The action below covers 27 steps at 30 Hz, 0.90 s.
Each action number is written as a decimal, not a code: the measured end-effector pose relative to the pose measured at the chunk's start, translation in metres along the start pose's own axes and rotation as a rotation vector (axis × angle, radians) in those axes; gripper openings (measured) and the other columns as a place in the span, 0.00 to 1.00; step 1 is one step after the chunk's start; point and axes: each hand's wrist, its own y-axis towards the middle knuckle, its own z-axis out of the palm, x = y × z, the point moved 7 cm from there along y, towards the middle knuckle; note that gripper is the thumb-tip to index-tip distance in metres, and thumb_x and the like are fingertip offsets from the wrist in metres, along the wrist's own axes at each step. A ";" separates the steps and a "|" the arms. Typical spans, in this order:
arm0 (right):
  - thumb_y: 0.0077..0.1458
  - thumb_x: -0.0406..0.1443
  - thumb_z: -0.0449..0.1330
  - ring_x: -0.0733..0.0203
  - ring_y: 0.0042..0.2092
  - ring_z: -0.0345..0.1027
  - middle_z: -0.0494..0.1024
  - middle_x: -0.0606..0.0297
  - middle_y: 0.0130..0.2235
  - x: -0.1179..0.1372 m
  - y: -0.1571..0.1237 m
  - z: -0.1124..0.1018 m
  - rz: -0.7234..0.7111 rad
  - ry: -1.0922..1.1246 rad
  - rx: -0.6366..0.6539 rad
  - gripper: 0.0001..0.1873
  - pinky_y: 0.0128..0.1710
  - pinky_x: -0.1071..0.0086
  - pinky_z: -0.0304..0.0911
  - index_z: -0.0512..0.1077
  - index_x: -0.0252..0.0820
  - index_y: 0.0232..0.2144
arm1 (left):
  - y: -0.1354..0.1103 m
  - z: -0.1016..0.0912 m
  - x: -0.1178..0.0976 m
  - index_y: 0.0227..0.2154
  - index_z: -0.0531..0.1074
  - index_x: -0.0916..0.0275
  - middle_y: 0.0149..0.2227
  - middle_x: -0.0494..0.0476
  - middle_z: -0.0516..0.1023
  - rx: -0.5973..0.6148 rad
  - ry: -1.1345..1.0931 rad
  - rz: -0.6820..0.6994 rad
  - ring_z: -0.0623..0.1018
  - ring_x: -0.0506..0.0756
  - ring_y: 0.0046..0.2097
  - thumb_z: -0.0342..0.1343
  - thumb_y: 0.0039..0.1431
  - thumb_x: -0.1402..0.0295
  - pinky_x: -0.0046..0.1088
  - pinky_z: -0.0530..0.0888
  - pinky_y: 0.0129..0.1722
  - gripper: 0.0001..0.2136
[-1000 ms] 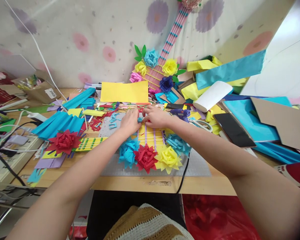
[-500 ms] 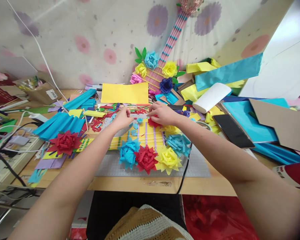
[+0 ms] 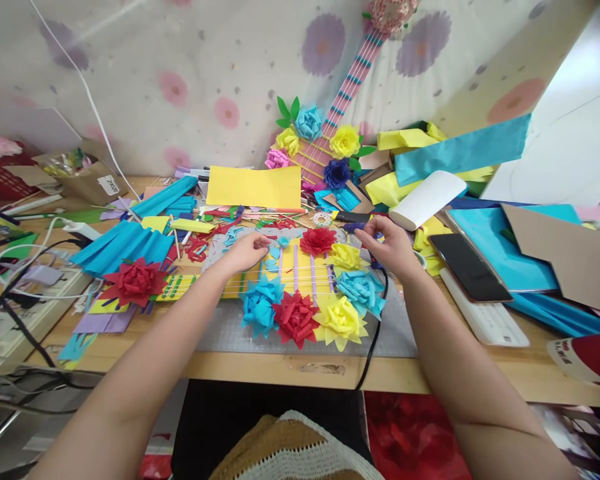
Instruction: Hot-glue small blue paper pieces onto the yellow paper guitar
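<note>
My left hand (image 3: 250, 251) is over the upper left of a yellow paper guitar's body (image 3: 290, 260), fingers curled together beside small light-blue paper pieces (image 3: 271, 261); anything pinched in them is too small to make out. At the guitar's upper right, my right hand (image 3: 391, 248) has its thumb and fingers curved round a dark blue glue gun (image 3: 353, 227), partly hidden by the hand. Along the body's edge sit paper flowers: a light-blue one (image 3: 263, 305), red ones (image 3: 297, 318) (image 3: 318, 241), and yellow ones (image 3: 341, 320) (image 3: 347, 256). Purple strips and strings cross the body.
A grey cutting mat (image 3: 225, 333) lies under the guitar. A black cord (image 3: 374, 340) runs over the table's front edge. A phone (image 3: 470, 267) lies at right, near a red-and-white cup (image 3: 587, 359). A pink flowered guitar (image 3: 347, 83) leans on the back wall. Paper scraps crowd the back.
My right hand has left the red flower at the guitar's upper edge and moved right to the glue gun, uncovering the flower. My left hand has stayed near the light-blue pieces.
</note>
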 end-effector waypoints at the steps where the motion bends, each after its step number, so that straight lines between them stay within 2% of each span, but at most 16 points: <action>1: 0.51 0.47 0.57 0.66 0.25 0.51 0.57 0.71 0.20 -0.007 -0.004 -0.001 0.037 0.017 -0.035 0.21 0.27 0.69 0.52 0.53 0.44 0.18 | 0.001 0.002 -0.001 0.35 0.74 0.65 0.40 0.59 0.79 0.013 -0.006 -0.002 0.77 0.55 0.42 0.53 0.47 0.74 0.33 0.73 0.45 0.11; 4: 0.52 0.50 0.55 0.69 0.23 0.41 0.46 0.73 0.18 -0.023 -0.012 -0.005 0.110 0.071 -0.140 0.27 0.24 0.69 0.44 0.45 0.44 0.16 | 0.004 0.006 -0.003 0.34 0.74 0.64 0.42 0.59 0.80 0.041 -0.024 -0.018 0.78 0.55 0.43 0.53 0.47 0.76 0.32 0.73 0.47 0.10; 7: 0.54 0.54 0.51 0.68 0.22 0.43 0.48 0.71 0.18 -0.032 -0.016 -0.010 0.139 0.054 -0.177 0.28 0.24 0.69 0.44 0.49 0.44 0.15 | 0.003 0.004 -0.004 0.34 0.74 0.63 0.41 0.59 0.80 0.014 0.007 -0.032 0.78 0.56 0.43 0.52 0.50 0.74 0.32 0.72 0.46 0.09; 9: 0.55 0.57 0.49 0.67 0.23 0.45 0.50 0.70 0.18 -0.036 -0.019 -0.018 0.152 0.007 -0.221 0.28 0.24 0.68 0.45 0.51 0.45 0.15 | -0.001 -0.002 -0.004 0.35 0.73 0.62 0.40 0.59 0.79 -0.036 0.107 -0.027 0.78 0.57 0.42 0.51 0.52 0.73 0.34 0.72 0.45 0.09; 12: 0.56 0.59 0.45 0.66 0.23 0.45 0.49 0.70 0.19 -0.044 -0.025 -0.039 0.182 -0.039 -0.418 0.29 0.24 0.67 0.45 0.50 0.46 0.15 | -0.012 -0.009 -0.005 0.38 0.71 0.60 0.36 0.56 0.78 -0.067 0.269 -0.028 0.77 0.57 0.39 0.48 0.55 0.74 0.35 0.71 0.42 0.11; 14: 0.57 0.58 0.42 0.65 0.24 0.46 0.50 0.70 0.19 -0.051 -0.031 -0.053 0.201 -0.064 -0.568 0.29 0.25 0.66 0.47 0.50 0.46 0.16 | -0.019 -0.010 -0.008 0.39 0.69 0.58 0.32 0.53 0.77 -0.055 0.289 -0.009 0.76 0.56 0.36 0.47 0.56 0.73 0.33 0.71 0.40 0.10; 16: 0.58 0.58 0.40 0.64 0.24 0.49 0.54 0.69 0.20 -0.059 -0.032 -0.059 0.222 -0.098 -0.643 0.27 0.27 0.64 0.51 0.51 0.47 0.19 | -0.024 -0.011 -0.011 0.36 0.69 0.58 0.30 0.52 0.75 -0.050 0.290 0.020 0.75 0.55 0.34 0.50 0.56 0.70 0.31 0.70 0.37 0.06; 18: 0.57 0.58 0.42 0.62 0.25 0.54 0.60 0.68 0.22 -0.071 -0.029 -0.056 0.246 -0.065 -0.627 0.25 0.30 0.62 0.56 0.54 0.47 0.23 | -0.025 -0.011 -0.013 0.32 0.69 0.58 0.30 0.52 0.74 -0.030 0.285 0.035 0.74 0.55 0.33 0.53 0.55 0.66 0.30 0.69 0.34 0.04; 22: 0.55 0.59 0.46 0.57 0.31 0.65 0.70 0.62 0.30 -0.096 -0.021 -0.033 0.296 0.143 -0.444 0.23 0.35 0.59 0.64 0.59 0.47 0.32 | -0.023 -0.007 -0.016 0.28 0.71 0.60 0.30 0.54 0.74 0.027 0.283 0.075 0.73 0.56 0.35 0.58 0.50 0.63 0.31 0.69 0.35 0.07; 24: 0.56 0.58 0.45 0.56 0.34 0.68 0.72 0.59 0.34 -0.105 -0.020 -0.023 0.315 0.178 -0.374 0.23 0.38 0.57 0.66 0.61 0.47 0.34 | -0.023 -0.004 -0.019 0.26 0.71 0.60 0.30 0.54 0.74 0.037 0.292 0.095 0.73 0.56 0.35 0.59 0.48 0.64 0.32 0.70 0.37 0.06; 27: 0.56 0.59 0.45 0.55 0.38 0.69 0.72 0.60 0.35 -0.115 -0.021 -0.016 0.328 0.155 -0.345 0.24 0.41 0.55 0.65 0.63 0.47 0.36 | -0.023 0.000 -0.021 0.24 0.70 0.60 0.28 0.53 0.73 0.040 0.280 0.092 0.73 0.55 0.35 0.59 0.47 0.67 0.32 0.71 0.39 0.04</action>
